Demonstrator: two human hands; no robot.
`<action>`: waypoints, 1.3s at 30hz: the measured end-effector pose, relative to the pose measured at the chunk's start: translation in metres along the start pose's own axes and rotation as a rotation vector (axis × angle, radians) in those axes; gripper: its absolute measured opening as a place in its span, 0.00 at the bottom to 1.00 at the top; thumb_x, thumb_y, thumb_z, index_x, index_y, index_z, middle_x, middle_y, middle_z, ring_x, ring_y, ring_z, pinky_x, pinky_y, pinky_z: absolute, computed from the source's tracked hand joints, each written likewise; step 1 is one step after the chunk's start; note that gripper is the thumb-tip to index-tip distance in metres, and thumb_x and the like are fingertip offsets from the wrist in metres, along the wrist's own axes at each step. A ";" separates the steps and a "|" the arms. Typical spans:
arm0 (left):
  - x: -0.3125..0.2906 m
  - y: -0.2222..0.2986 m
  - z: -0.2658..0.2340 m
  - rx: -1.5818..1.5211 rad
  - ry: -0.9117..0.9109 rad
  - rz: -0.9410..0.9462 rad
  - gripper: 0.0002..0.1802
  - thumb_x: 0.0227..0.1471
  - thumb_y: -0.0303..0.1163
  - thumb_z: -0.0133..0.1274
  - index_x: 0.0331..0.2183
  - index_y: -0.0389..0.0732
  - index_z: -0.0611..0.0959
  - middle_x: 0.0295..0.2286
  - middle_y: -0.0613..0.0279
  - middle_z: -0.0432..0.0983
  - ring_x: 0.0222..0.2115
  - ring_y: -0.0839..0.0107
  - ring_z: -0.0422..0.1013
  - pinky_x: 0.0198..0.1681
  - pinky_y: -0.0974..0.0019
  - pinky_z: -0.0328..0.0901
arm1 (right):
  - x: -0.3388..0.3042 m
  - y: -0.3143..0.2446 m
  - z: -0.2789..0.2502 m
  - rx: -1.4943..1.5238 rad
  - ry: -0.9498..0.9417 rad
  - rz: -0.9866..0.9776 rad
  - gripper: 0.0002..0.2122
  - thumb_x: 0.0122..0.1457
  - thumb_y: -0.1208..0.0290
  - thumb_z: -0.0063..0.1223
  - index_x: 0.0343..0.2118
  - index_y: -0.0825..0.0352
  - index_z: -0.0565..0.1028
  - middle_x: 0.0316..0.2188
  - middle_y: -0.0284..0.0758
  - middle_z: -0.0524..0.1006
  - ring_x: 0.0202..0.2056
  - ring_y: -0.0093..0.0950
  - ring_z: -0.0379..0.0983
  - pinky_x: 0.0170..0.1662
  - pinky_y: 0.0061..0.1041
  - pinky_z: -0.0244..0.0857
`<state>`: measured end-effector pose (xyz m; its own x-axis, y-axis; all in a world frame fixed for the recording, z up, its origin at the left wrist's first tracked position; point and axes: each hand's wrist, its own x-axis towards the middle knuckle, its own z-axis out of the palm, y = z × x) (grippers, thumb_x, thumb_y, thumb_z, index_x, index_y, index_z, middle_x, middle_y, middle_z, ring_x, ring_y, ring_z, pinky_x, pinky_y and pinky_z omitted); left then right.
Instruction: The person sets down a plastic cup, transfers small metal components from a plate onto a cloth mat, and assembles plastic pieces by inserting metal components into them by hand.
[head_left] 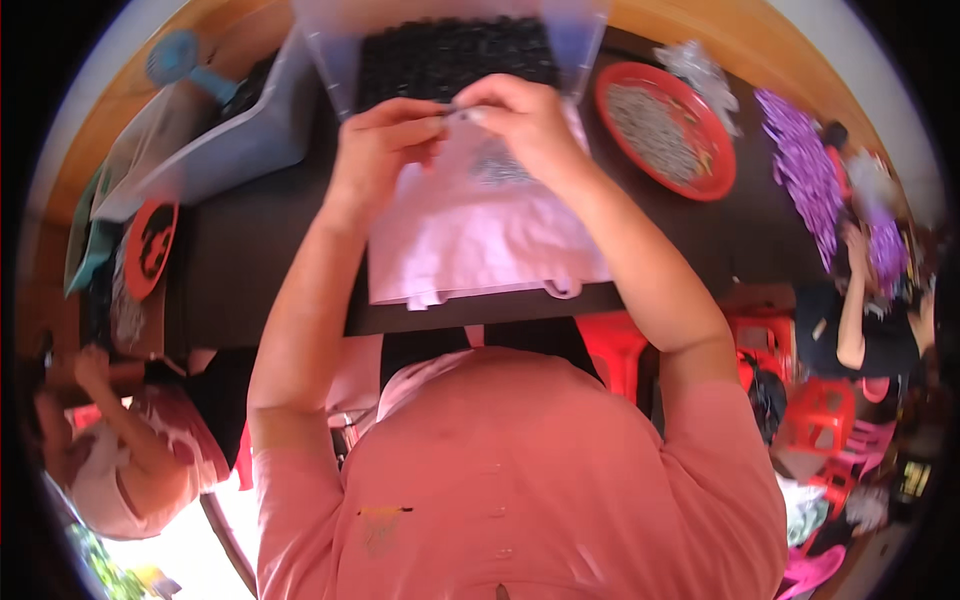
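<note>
My left hand [393, 140] and my right hand [522, 118] meet over the near edge of a clear plastic bin [330, 60]. Between their pinched fingertips is a small dark piece [455, 110], too small to name. The bin holds many small black pieces [460, 55]. Below my hands a pink cloth [470, 240], with strap-like loops at its near edge, is spread on the dark table. A little heap of small silvery-grey pieces [502, 168] lies on the cloth, close to my right wrist.
At right, a red basin [720, 165] holds grey pieces, with a clear plastic bag [700, 75] behind it and purple strips [805, 170] farther right. Another bin [230, 140], a small blue fan [180, 58] and an orange basin [168, 250] are at left. People sit at both sides.
</note>
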<state>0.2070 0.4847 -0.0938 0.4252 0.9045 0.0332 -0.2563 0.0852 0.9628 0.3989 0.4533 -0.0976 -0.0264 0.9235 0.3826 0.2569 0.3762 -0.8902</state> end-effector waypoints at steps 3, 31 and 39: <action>-0.005 0.000 0.003 -0.005 -0.042 -0.071 0.09 0.52 0.23 0.54 0.37 0.30 0.80 0.28 0.55 0.78 0.26 0.72 0.73 0.26 0.71 0.66 | -0.004 0.000 -0.001 0.064 0.033 0.009 0.06 0.53 0.81 0.53 0.34 0.69 0.79 0.27 0.29 0.77 0.27 0.17 0.70 0.31 0.18 0.65; -0.012 -0.005 0.012 0.159 -0.004 0.074 0.06 0.48 0.23 0.57 0.32 0.31 0.81 0.23 0.61 0.76 0.21 0.76 0.71 0.20 0.73 0.67 | -0.006 -0.032 0.009 -0.350 -0.037 -0.322 0.08 0.49 0.87 0.46 0.31 0.71 0.75 0.28 0.38 0.76 0.29 0.31 0.74 0.32 0.25 0.66; -0.011 -0.004 0.010 0.185 -0.036 0.053 0.06 0.48 0.22 0.57 0.31 0.31 0.81 0.23 0.61 0.76 0.20 0.76 0.71 0.20 0.73 0.67 | -0.004 -0.036 0.005 -0.309 -0.116 -0.194 0.07 0.50 0.86 0.46 0.31 0.71 0.74 0.28 0.38 0.77 0.30 0.32 0.75 0.34 0.26 0.67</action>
<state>0.2121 0.4696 -0.0950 0.4471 0.8898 0.0915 -0.1164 -0.0436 0.9922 0.3847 0.4367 -0.0682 -0.2075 0.8465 0.4903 0.5154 0.5206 -0.6807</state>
